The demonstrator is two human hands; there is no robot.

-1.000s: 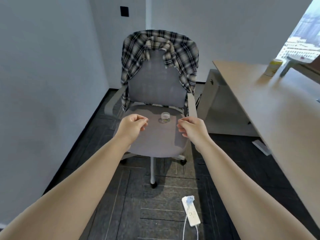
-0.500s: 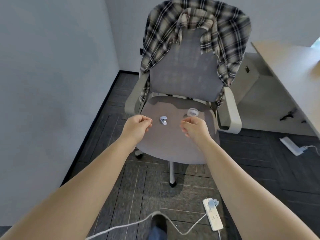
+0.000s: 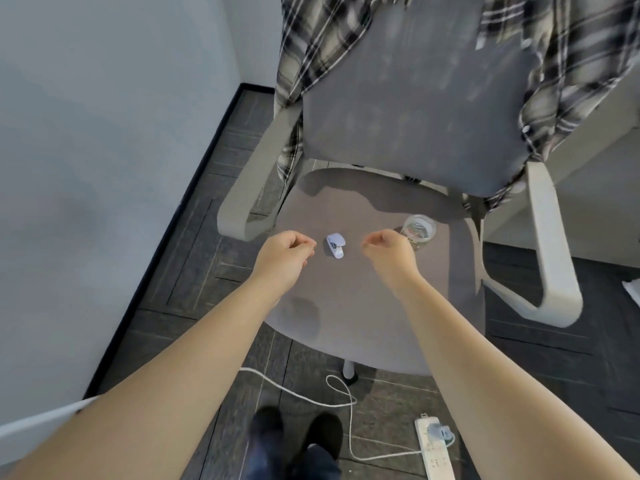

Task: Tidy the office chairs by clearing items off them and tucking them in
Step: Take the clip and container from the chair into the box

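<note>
Both hands hang over the front half of the chair seat (image 3: 363, 306), fingers curled loosely inward, neither gripping anything: left hand (image 3: 285, 252) just left of a small white stapler-like object (image 3: 336, 245), right hand (image 3: 389, 252) just right of it and partly in front of a clear glass jar (image 3: 419, 229). Both items lie on the seat, the small white one between the hands, the jar nearer the right armrest (image 3: 549, 244). A plaid shirt (image 3: 311, 46) is draped over the backrest (image 3: 415, 91) and hangs down both sides. Chair stands out from the desk, close to the wall (image 3: 104, 133); a power strip (image 3: 434, 448) and its white cable (image 3: 341, 403) lie on the floor by the person's feet. Judgement: the clearing step is just starting, nothing lifted yet. Next move likely calls for a pinch on the small white item with one hand and a wrap around the jar with the other; the shirt and the tuck-in remain. Versus half a second ago: the view is closer and steeper, the seat fills more of the frame, and the desk edge has gone out of view. Hands sit in nearly the same curled pose, slightly farther over the seat; the items have not shifted.
</note>
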